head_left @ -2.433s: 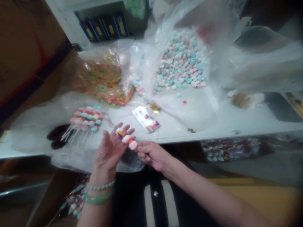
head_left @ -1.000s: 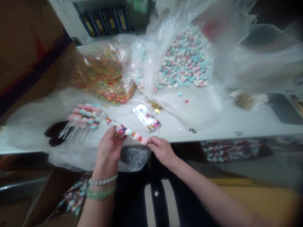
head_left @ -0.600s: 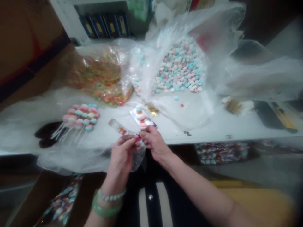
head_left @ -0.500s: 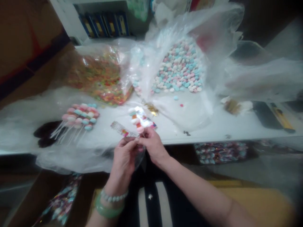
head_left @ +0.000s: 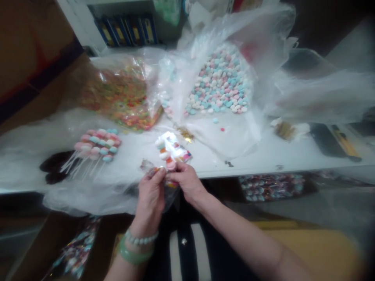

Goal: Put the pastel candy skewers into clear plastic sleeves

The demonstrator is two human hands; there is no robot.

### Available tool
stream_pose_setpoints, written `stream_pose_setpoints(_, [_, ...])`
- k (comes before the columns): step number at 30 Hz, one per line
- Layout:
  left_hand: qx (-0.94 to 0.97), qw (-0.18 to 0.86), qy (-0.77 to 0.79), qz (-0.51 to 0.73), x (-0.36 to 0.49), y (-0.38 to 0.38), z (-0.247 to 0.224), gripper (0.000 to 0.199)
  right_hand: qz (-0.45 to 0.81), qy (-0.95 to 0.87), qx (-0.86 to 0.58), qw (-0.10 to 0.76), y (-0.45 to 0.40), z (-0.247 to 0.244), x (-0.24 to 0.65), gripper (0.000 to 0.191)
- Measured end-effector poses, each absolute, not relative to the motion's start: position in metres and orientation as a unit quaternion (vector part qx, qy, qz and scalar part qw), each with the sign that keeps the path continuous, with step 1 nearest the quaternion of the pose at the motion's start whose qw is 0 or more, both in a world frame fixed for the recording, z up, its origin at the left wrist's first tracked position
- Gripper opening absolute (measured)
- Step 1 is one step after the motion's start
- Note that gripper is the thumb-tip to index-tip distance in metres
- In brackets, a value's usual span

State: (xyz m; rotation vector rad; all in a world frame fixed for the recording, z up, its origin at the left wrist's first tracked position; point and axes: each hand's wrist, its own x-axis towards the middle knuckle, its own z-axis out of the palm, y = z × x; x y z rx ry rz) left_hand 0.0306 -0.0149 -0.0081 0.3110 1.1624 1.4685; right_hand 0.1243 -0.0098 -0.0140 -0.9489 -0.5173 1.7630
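Observation:
My left hand (head_left: 151,191), wearing a beaded bracelet and a green bangle, is closed on a clear printed wrapper (head_left: 146,165) near the table's front edge. Beside it, my right hand (head_left: 187,179) pinches the lower end of a candy skewer (head_left: 164,153) of pink, white, blue and orange pieces. The skewer points up and away from me. Shiny printed packets (head_left: 182,153) lie just behind it. To the left, several finished candy skewers (head_left: 98,144) rest in a bunch with their white sticks toward me. Gold twist ties (head_left: 186,134) lie beyond the packets.
An open plastic bag of pastel candies (head_left: 219,84) stands behind, with a bag of orange and green gummies (head_left: 125,97) to its left. A yellow-handled tool (head_left: 345,142) lies far right. Below the table edge are boxes of wrapped skewers (head_left: 271,186).
My left hand has drawn slightly apart from my right, and the wrapper has been gathered closer to its fingers. The skewer has shifted a little left and down.

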Motion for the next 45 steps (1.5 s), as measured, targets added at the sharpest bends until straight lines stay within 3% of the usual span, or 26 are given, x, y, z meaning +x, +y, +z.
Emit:
stream_pose_setpoints(22, [0.119, 0.53, 0.516, 0.662, 0.029, -0.009, -0.019, 0.028, 0.702, -0.262, -0.422, 0.51, -0.003, -0.02, 0.12, 0.018])
stream_pose_setpoints(32, [0.087, 0.542, 0.52, 0.654, 0.027, -0.007, -0.011, 0.024, 0.717, -0.282, -0.405, 0.492, -0.004, -0.016, 0.123, 0.036])
stream_pose_setpoints(36, [0.116, 0.509, 0.527, 0.67, 0.025, -0.008, -0.01, 0.025, 0.709, -0.288, -0.421, 0.488, 0.003, -0.021, 0.124, 0.026])
stream_pose_setpoints(41, [0.112, 0.586, 0.554, 0.58, 0.024, -0.014, -0.011, 0.033, 0.654, -0.345, -0.465, 0.487, 0.008, -0.027, 0.128, 0.02])
stream_pose_setpoints(45, [0.105, 0.644, 0.541, 0.53, 0.026, -0.017, -0.015, 0.027, 0.643, -0.356, -0.455, 0.503, 0.006, -0.029, 0.132, 0.021])
